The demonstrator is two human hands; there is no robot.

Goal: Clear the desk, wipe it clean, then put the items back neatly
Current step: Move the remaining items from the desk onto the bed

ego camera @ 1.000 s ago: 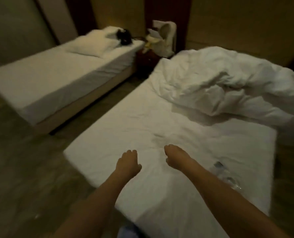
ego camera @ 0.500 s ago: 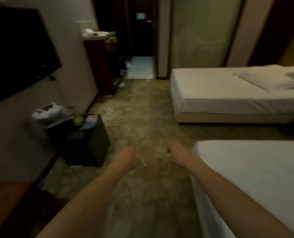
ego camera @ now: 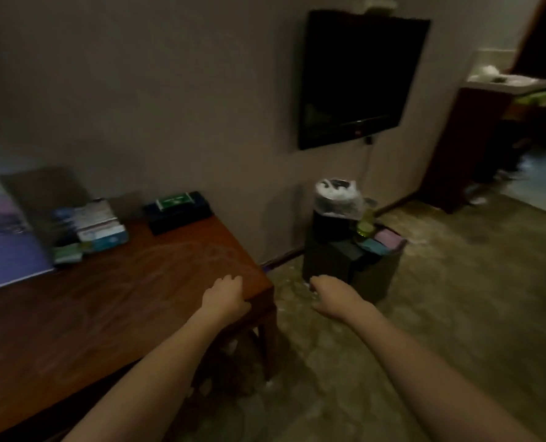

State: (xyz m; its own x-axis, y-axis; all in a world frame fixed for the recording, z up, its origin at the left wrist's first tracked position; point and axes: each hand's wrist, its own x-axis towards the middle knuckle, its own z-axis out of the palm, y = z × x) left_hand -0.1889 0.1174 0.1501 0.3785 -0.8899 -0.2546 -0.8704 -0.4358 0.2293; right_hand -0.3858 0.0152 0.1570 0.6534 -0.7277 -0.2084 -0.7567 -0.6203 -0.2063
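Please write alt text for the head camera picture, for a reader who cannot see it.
Two bare arms reach forward, both hands empty: the left hand over the corner of a wooden desk, the right hand over the floor. Boxes and a dark tray sit at the desk's back; a TV hangs above a bin.

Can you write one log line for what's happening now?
left hand: empty, over desk corner | right hand: empty, over floor | boxes: on desk

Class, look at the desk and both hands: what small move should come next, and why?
Probably reach the left hand to the dark box at the desk back edge and lift it off. Both hands hold nothing, the right hand is over the floor, and boxes remain uncleared.
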